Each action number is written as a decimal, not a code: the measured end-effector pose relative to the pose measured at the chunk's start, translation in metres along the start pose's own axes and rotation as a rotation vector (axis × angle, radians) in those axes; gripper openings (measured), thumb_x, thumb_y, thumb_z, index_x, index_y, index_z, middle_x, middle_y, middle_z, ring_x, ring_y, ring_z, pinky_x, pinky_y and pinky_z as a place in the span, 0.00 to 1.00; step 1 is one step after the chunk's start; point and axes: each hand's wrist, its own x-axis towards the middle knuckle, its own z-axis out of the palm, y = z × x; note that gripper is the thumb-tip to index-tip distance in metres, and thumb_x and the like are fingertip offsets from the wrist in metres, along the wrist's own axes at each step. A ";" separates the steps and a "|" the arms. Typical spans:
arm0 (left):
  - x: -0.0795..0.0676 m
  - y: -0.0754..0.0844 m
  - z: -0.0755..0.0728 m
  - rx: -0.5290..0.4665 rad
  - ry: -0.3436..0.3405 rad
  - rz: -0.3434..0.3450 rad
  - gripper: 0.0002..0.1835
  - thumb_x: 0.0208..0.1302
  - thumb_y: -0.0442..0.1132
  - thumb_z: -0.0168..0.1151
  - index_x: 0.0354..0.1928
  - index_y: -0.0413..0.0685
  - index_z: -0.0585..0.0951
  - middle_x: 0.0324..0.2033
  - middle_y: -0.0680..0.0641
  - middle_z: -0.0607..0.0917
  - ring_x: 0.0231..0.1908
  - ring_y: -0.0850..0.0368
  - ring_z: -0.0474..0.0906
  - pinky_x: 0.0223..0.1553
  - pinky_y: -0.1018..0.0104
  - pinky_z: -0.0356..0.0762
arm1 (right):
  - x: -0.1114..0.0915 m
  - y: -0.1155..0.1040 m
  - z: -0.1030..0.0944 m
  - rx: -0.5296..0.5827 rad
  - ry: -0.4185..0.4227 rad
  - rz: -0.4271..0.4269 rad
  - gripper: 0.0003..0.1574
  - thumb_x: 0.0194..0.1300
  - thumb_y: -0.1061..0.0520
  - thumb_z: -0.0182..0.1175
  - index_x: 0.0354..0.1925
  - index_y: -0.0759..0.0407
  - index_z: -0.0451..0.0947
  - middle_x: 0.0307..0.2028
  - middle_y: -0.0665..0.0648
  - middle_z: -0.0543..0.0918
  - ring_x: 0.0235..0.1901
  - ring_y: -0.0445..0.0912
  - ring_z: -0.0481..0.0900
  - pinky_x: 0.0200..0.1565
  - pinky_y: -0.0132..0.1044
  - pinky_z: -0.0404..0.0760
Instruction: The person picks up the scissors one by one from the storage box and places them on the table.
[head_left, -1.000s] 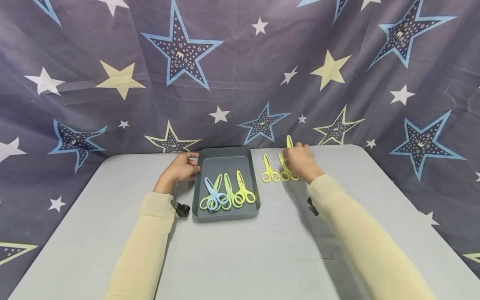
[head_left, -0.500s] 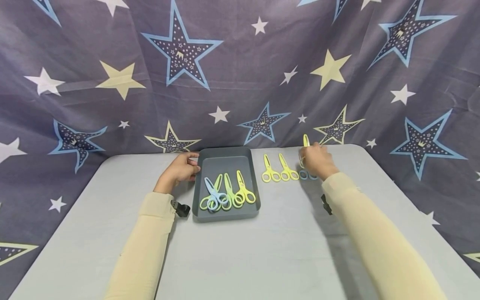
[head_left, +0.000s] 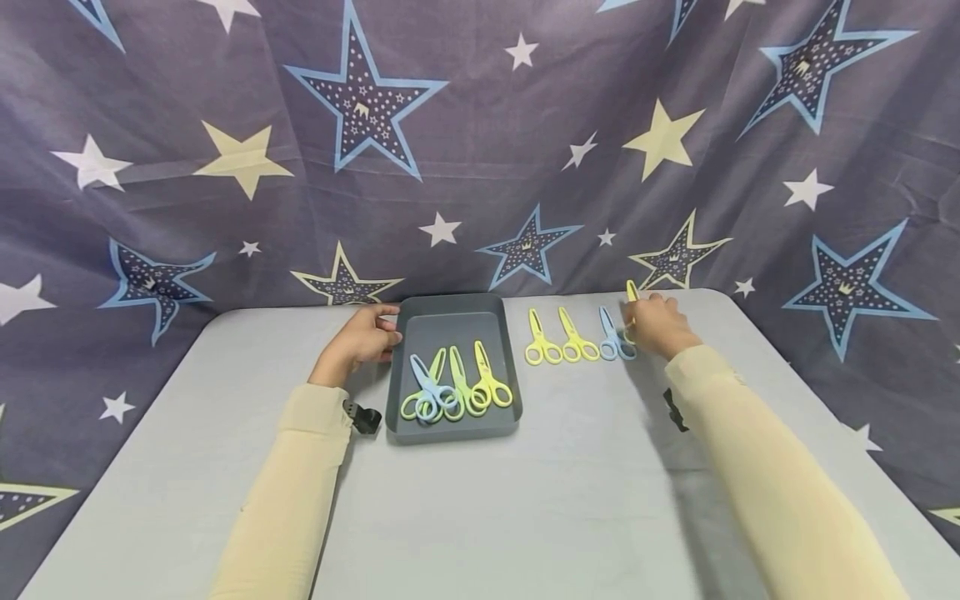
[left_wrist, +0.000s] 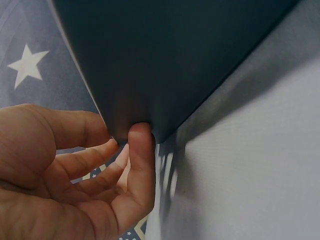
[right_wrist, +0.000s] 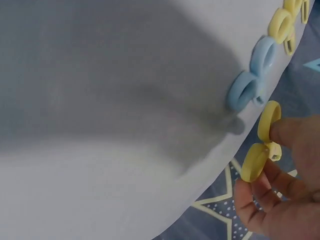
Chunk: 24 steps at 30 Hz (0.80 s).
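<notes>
My right hand (head_left: 654, 325) pinches yellow children's scissors (head_left: 632, 292) by the handles, at the right end of a row. In the right wrist view the two yellow finger loops (right_wrist: 256, 162) show between thumb and fingers, beside the blue scissors (right_wrist: 245, 90). That row on the table holds two yellow scissors (head_left: 537, 337) and one blue pair, blades pointing away. My left hand (head_left: 363, 336) rests its fingertips against the left side of a dark grey tray (head_left: 450, 329); one finger presses the tray's outer wall (left_wrist: 145, 75) in the left wrist view.
Inside the tray's near half lie several scissors: a blue pair (head_left: 426, 387) crossing green ones (head_left: 459, 383), with a yellow pair (head_left: 489, 379) at the right. The white table (head_left: 480, 508) ends against a star-printed cloth (head_left: 465, 125) at the back.
My right hand has moved rightward along the row with the yellow scissors and come slightly lower. The blue scissors have come out from behind it. My left hand and the tray have stayed put.
</notes>
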 end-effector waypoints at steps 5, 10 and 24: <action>0.000 -0.001 0.000 -0.006 0.002 0.005 0.35 0.69 0.24 0.55 0.77 0.35 0.59 0.48 0.40 0.70 0.42 0.50 0.77 0.38 0.62 0.87 | -0.003 0.011 0.002 0.022 -0.026 -0.011 0.11 0.66 0.62 0.64 0.46 0.63 0.84 0.42 0.71 0.77 0.44 0.67 0.71 0.43 0.64 0.77; 0.000 -0.001 -0.001 -0.002 0.007 0.006 0.35 0.69 0.24 0.55 0.77 0.36 0.59 0.48 0.40 0.70 0.40 0.53 0.76 0.38 0.63 0.87 | -0.005 0.018 0.004 0.027 -0.054 -0.009 0.14 0.68 0.62 0.62 0.50 0.64 0.83 0.46 0.72 0.77 0.45 0.68 0.71 0.44 0.66 0.77; -0.001 0.001 0.001 -0.004 0.009 -0.003 0.35 0.70 0.24 0.55 0.77 0.36 0.59 0.48 0.40 0.70 0.41 0.53 0.76 0.38 0.62 0.87 | -0.004 0.031 0.016 0.026 -0.119 0.002 0.13 0.66 0.65 0.62 0.48 0.65 0.85 0.49 0.72 0.81 0.51 0.70 0.74 0.55 0.69 0.73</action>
